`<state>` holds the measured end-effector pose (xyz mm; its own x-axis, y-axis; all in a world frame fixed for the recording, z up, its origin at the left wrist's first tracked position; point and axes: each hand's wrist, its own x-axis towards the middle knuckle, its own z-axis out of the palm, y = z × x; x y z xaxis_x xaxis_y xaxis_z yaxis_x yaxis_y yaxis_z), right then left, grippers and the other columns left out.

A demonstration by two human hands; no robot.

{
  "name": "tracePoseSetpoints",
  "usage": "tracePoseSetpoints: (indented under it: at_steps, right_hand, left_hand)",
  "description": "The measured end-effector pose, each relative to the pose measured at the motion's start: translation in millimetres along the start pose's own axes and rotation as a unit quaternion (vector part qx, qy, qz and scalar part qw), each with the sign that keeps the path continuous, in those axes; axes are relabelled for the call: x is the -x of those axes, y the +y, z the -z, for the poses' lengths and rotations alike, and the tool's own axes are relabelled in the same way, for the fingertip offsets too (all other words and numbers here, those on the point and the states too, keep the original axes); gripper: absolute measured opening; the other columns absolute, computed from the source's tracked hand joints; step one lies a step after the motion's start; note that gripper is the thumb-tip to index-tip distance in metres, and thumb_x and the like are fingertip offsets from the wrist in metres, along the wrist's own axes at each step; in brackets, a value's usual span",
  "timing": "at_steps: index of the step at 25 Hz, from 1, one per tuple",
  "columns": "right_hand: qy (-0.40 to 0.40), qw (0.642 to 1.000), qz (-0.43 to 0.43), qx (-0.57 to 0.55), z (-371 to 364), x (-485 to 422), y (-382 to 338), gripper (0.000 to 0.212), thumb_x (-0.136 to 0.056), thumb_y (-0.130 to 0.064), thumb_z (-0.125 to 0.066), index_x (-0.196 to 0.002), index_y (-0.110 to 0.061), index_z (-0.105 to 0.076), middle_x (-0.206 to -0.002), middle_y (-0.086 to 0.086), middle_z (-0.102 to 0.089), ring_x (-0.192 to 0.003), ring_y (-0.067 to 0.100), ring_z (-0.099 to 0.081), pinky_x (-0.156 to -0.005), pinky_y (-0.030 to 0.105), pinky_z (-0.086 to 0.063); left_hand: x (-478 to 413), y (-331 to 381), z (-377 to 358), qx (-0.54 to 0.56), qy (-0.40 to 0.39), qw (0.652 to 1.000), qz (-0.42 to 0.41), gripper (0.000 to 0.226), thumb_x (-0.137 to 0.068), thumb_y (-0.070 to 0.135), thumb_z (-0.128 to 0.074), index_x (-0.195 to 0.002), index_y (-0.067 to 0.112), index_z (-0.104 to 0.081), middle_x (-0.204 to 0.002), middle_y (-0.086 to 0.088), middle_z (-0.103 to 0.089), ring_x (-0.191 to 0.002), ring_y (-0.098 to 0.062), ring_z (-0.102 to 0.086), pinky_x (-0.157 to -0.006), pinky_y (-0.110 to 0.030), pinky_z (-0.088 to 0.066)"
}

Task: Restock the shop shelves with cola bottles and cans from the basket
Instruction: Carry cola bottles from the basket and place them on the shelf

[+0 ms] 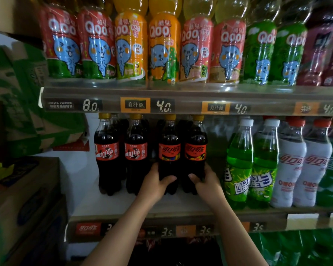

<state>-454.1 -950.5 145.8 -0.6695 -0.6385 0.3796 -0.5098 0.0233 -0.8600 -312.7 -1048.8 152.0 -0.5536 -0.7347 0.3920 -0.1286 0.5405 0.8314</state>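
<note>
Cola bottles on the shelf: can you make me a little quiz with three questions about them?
1. True or false: the left hand grips the third cola bottle from the left, and the right hand grips the fourth cola bottle.
2. The cola caps are: A red, B yellow, C blue.
3. Fill in: the white-capped bottles just right of the cola hold a ___ drink.

Key: 1 true; 2 B; 3 green.
</note>
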Motion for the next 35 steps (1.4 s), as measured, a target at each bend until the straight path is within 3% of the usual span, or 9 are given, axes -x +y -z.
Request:
tracePoseSetpoints:
  at_steps: [7, 13, 23, 30, 35]
  right_hand:
    - [-0.019, 1.0, 0.006, -0.004, 3, 0, 2, 0.056, -0.091, -0.01, -0.061, -0.143, -0.013, -0.041, -0.134, 0.009, -0.058, -0.128, 0.025, -0.05, -0.107, 0.039, -0.04]
    - [-0.043, 0.999, -0.011, -0.026, 2, 1, -2, 0.058, -0.094, -0.009, -0.057, -0.146, -0.016, -0.034, -0.138, 0.008, -0.053, -0.132, 0.024, -0.046, -0.106, 0.032, -0.036]
    - [-0.06, 0.997, -0.043, -0.024, 6, 2, -8, 0.057, -0.095, -0.01, -0.056, -0.147, -0.014, -0.032, -0.141, 0.011, -0.051, -0.132, 0.027, -0.046, -0.11, 0.04, -0.037]
    - [-0.105, 0.993, -0.058, -0.017, 13, -1, -7, 0.06, -0.095, -0.015, -0.055, -0.149, -0.023, -0.03, -0.142, 0.004, -0.05, -0.133, 0.025, -0.045, -0.111, 0.045, -0.036]
    - [-0.127, 0.99, -0.055, -0.029, 17, -4, -6, 0.061, -0.095, -0.008, -0.054, -0.149, -0.018, -0.028, -0.144, 0.007, -0.046, -0.137, 0.024, -0.041, -0.114, 0.045, -0.032]
  left_hand:
    - [1, -2, -3, 0.006, 0.004, 1.0, -0.004, 0.061, -0.089, 0.025, -0.066, -0.14, 0.014, -0.037, -0.135, -0.003, -0.054, -0.127, -0.02, -0.05, -0.093, -0.021, -0.037]
    - [2, 0, -3, 0.004, 0.005, 1.0, 0.004, 0.063, -0.089, 0.025, -0.066, -0.143, 0.013, -0.034, -0.137, -0.004, -0.053, -0.129, -0.021, -0.048, -0.098, -0.025, -0.038]
    - [10, 11, -3, 0.024, 0.013, 0.998, 0.049, 0.063, -0.09, 0.026, -0.064, -0.144, 0.018, -0.033, -0.141, -0.004, -0.049, -0.132, -0.022, -0.045, -0.108, -0.037, -0.038]
    - [13, 15, -6, 0.015, 0.013, 0.998, 0.063, 0.066, -0.093, 0.027, -0.059, -0.149, 0.019, -0.026, -0.146, -0.004, -0.044, -0.136, -0.022, -0.039, -0.109, -0.035, -0.035]
    - [14, 18, -9, 0.004, 0.011, 0.998, 0.069, 0.065, -0.094, 0.029, -0.058, -0.148, 0.018, -0.025, -0.147, -0.004, -0.044, -0.136, -0.022, -0.04, -0.108, -0.035, -0.035]
